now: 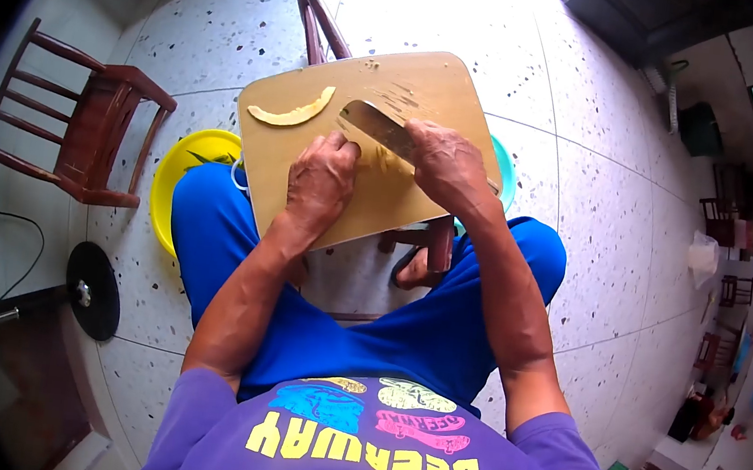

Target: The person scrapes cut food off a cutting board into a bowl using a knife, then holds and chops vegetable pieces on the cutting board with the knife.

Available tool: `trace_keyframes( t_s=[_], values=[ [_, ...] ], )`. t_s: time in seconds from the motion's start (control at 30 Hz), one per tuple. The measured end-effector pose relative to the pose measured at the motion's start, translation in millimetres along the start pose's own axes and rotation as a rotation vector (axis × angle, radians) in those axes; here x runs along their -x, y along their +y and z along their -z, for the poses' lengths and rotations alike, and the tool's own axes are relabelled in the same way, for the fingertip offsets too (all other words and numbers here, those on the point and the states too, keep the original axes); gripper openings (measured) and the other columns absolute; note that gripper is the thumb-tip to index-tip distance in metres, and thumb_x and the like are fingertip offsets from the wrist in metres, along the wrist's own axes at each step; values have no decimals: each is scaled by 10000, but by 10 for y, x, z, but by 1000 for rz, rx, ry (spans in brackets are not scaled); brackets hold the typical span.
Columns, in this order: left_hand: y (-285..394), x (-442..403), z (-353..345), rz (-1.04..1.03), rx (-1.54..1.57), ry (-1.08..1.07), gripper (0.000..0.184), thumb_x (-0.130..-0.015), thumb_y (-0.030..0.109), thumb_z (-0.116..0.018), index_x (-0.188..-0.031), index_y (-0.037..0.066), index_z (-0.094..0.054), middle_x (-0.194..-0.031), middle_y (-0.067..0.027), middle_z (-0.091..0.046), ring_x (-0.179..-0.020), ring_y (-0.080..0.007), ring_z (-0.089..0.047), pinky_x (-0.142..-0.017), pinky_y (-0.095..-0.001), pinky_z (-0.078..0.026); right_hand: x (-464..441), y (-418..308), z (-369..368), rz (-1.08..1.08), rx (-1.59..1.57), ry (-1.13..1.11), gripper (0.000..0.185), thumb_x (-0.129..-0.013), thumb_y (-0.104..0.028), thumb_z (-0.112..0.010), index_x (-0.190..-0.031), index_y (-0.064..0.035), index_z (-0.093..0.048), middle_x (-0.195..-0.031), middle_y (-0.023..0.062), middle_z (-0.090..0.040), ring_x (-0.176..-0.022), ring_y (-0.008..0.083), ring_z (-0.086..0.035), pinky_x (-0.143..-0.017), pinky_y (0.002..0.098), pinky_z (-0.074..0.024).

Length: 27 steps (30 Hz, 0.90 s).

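My right hand (pixel 448 164) is wrapped round a kitchen knife (pixel 378 127), its broad dark blade pointing left over the cutting board (pixel 295 179). The handle is hidden in the fist. Close to the blade's left side, my left hand (pixel 321 178) rests on the board with curled fingers pressed together; what they hold is hidden. A curved, pale yellow slice (pixel 293 112), perhaps squash or melon, lies at the board's upper left. Thin yellowish shreds (pixel 390 158) lie under and beside the blade.
At the board's left stands a yellow basin (pixel 167 202) with something green inside. A turquoise basin (pixel 503 170) shows partly behind the board's right edge. A wooden chair (pixel 110 126) stands further left, near a round black disc (pixel 93 290). My knees flank the board.
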<state>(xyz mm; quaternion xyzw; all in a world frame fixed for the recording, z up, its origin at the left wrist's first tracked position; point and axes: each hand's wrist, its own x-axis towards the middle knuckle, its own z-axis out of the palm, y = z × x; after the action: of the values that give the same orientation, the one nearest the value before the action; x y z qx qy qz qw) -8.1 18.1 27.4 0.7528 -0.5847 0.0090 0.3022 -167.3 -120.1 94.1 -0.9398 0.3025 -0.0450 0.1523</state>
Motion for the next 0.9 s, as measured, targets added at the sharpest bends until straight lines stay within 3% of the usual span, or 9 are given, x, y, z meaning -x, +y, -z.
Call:
trace_keyframes(
  t_s=[0.23, 0.33, 0.9],
  values=[
    [-8, -1, 10, 16, -4, -26, 77, -933, 53, -667, -973, 56, -733, -1016, -137, -698, -980, -363, -690, -855, -465, -575, -52, -11, 21, -38, -12, -61, 265, -882, 10, -607, -1134, -59, -652, -1069, 230, -720, -1075, 451, -690, -881, 559, -540],
    [-22, 4, -14, 27, -11, -29, 78, -935, 49, -664, -971, 57, -733, -1018, -136, -699, -982, -362, -690, -856, -466, -575, 0, -11, 13, 7, -9, 23, 265, -879, 5, -614, -1133, -61, -654, -1075, 238, -719, -1067, 453, -692, -878, 559, -541],
    [-31, 3, -10, 32, 13, -36, 66, -949, 66, -657, -961, 63, -722, -994, -140, -688, -976, -364, -688, -855, -473, -573, 40, -97, 39, 5, -64, 47, 179, -872, 12, -611, -1045, -29, -628, -1005, 246, -701, -1007, 471, -682, -852, 564, -528]
  ],
)
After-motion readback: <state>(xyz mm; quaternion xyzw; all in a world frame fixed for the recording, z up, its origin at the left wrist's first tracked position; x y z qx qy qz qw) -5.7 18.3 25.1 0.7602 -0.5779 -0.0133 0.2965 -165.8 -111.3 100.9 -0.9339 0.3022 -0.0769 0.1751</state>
